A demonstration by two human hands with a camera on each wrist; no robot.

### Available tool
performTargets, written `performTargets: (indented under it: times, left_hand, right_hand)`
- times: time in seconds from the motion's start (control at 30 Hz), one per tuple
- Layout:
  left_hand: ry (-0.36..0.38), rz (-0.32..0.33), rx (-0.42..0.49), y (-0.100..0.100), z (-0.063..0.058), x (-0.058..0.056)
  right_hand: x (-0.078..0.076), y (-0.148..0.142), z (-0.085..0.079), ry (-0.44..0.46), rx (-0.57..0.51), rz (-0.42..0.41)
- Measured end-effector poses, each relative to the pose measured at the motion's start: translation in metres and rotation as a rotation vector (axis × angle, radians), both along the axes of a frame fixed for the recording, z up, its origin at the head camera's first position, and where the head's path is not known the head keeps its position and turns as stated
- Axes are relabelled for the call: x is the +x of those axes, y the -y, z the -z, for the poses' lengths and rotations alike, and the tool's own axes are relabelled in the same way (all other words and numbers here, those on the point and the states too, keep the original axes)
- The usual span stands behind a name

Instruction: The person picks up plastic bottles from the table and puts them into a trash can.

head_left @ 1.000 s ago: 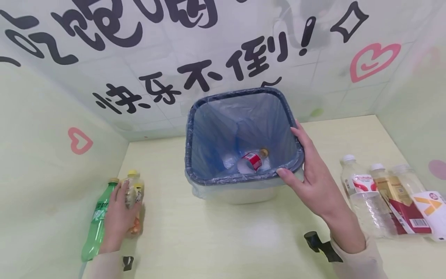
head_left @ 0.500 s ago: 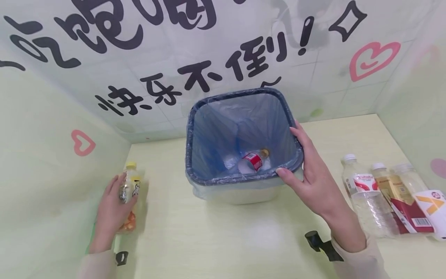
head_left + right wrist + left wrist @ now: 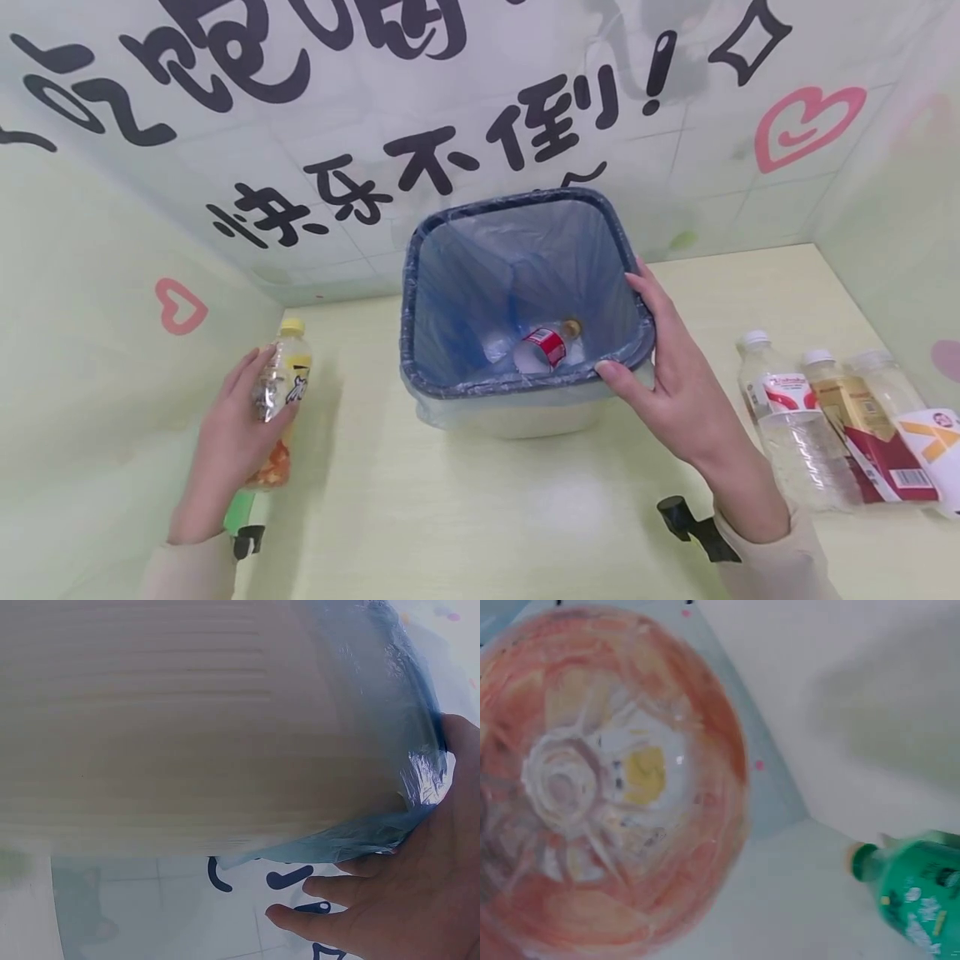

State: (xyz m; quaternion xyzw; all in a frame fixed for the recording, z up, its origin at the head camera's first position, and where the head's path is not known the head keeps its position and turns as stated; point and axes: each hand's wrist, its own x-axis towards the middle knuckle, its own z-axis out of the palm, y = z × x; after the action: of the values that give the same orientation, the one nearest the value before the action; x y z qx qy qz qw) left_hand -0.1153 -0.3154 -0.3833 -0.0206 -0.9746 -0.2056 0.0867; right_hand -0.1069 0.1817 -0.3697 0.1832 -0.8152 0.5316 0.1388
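Left hand [image 3: 236, 425]: fingers and thumb part only as far as the bottle body and grip the yellow-capped bottle [image 3: 291, 379] between them. The cap end points away from the person; the base (orange-tinted, blurred) faces the left wrist camera. The green bottle [image 3: 928, 892] is partly hidden below the left wrist in the head view.

Right hand [image 3: 678, 404]: holds the near right corner of the bin [image 3: 495, 384], thumb over the rim and forefinger at its side. The other fingers extend, spread, along the outside. The bin stands between the two hands, fitted with a translucent liner [image 3: 472, 275]. Inside, to the left of the right thumb, lies a red-labelled bottle [image 3: 546, 347].

To the right of the right hand, three items lie side by side on the table [image 3: 510, 517]: a clear bottle [image 3: 798, 450], a gold-and-red-labelled bottle [image 3: 873, 433] and an orange-and-white-labelled bottle [image 3: 930, 442].
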Motion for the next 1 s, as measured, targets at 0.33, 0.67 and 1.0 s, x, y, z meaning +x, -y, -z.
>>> performTargets:
  times: [0.33, 0.67, 1.0]
  left_hand:
    - [-0.017, 0.020, 0.000, -0.017, -0.034, -0.008]
    - [-0.026, 0.030, -0.010, -0.019, -0.047, -0.007]
    - [-0.083, 0.096, -0.024, -0.041, -0.082, -0.022]
  right_hand:
    - [-0.001, 0.001, -0.002, -0.003, -0.021, -0.009]
    - [-0.002, 0.004, -0.003, 0.009, -0.011, -0.010]
    - [-0.004, 0.003, -0.006, 0.018, 0.015, 0.006]
